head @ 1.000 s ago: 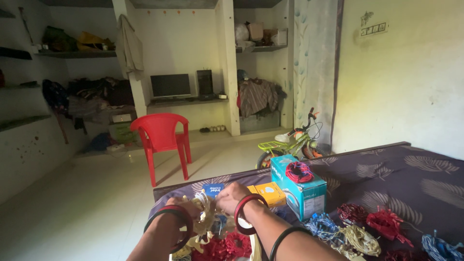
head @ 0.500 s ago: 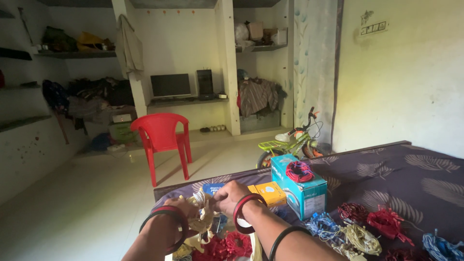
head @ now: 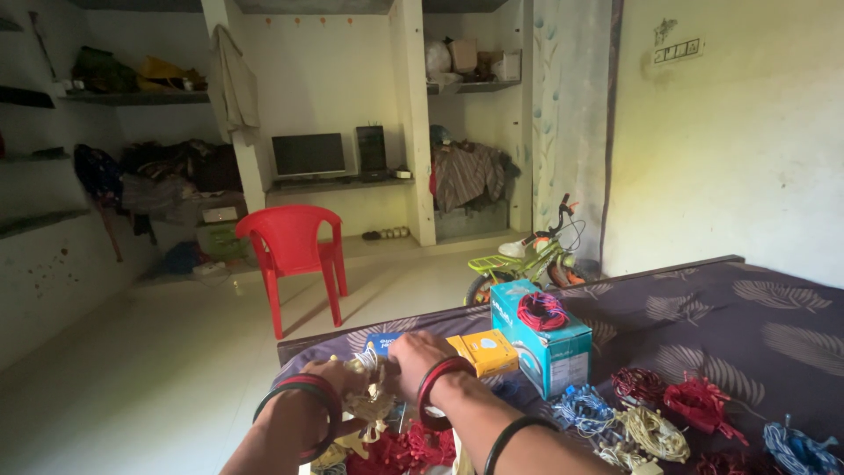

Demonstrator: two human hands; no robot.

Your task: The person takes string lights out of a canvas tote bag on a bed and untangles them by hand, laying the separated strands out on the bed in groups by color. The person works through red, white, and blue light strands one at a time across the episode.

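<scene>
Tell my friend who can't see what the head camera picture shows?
Two hands, the left hand and right hand, grip a tangled cream-coloured string of small lights over a dark leaf-patterned bedspread. Coiled red, blue and cream wire bundles lie nearby beside a teal cardboard box; a red plastic chair stands behind.

Cream-coloured bundle of string lights (head: 369, 396), tangled, held up between both hands, above red bundles

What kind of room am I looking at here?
Most likely a room in a home: a bed with a patterned cover serves as the work surface, a red plastic chair stands on the floor, and a child's bicycle leans by the wall.
</scene>
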